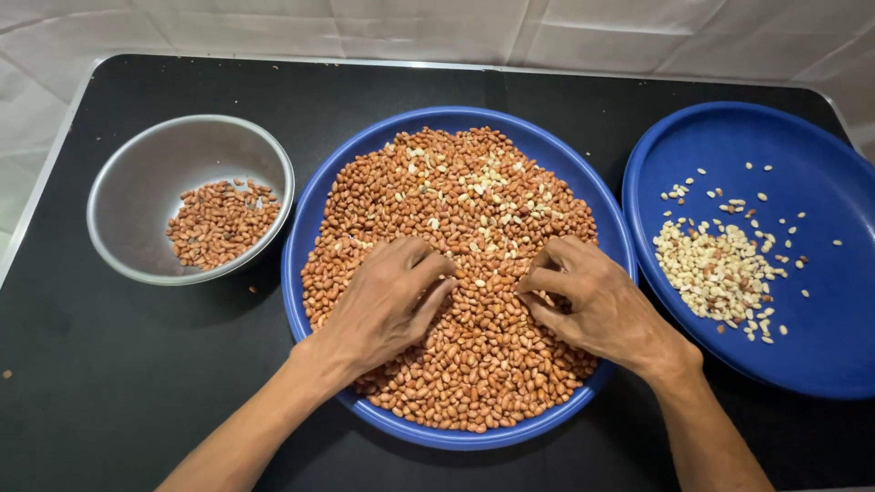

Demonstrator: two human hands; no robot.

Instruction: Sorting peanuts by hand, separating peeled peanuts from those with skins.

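1. Peanuts with red-brown skins lie in a small pile in the metal bowl (137, 196) at the far left of the black table (109, 383). This bowl is well apart from your hands.
2. Your left hand (387, 305) rests palm down on the big heap of peanuts (456, 228) in the middle blue plate (305, 228). Its fingers are curled and half closed, with the tips pressing into the nuts. If it pinches some nuts, I cannot tell, because the fingertips are hidden.
3. Your right hand (592, 305) rests on the same heap, just beside the left one. Its thumb and fingers are bent together like a pinch, but what is between them does not show.
4. Pale nuts without skin are mixed in the upper part of the heap, behind your hands.
5. More pale skinless nuts (720, 273) lie in the second blue plate (820, 355) at the right, near your right hand but not touching it.
6. I judge the step in hand is sorting: both hands search in the middle heap. The next move probably needs a fine pinch on single nuts, without pushing the heap over the plate rim.
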